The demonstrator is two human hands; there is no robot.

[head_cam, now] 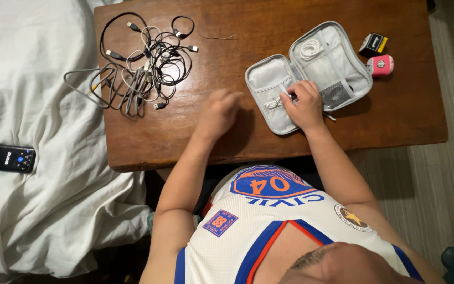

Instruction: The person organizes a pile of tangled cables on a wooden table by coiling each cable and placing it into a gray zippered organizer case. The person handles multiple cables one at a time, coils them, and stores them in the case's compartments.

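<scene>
Grey zip pouch (337, 58) lies opened flat in 2 halves on the wooden counter (269, 131), toward its far right part. Right hand (305, 105) is on the pouch's near half by the centre fold, fingers curled together onto a thin white cable (275, 102) lying across the inner lining; grip looks pinched on that cable, though the fingertips are partly hidden. A coiled white cable (310, 50) sits tucked in the pouch's far half, w/ a dark flat item (336, 94) in the pocket just right of the hand.

Left hand (219, 110) rests just left of the pouch on bare wood, fingers loosely together and slightly blurred, holding nothing, not touching the pouch.

Right of the pouch, near its far corner: a small black block w/ a yellow label (374, 43), and just beside it a small pink gadget (380, 65), both apart from the pouch.

Well left of the pouch, on the counter's far left part: a tangled pile of black, white and grey cables (143, 66), some loops hanging over the edge toward the bed.

Further left of the pouch, off the counter: a bed w/ a rumpled white sheet (43, 210), and a black remote-like device (3, 156) lying on it.
</scene>
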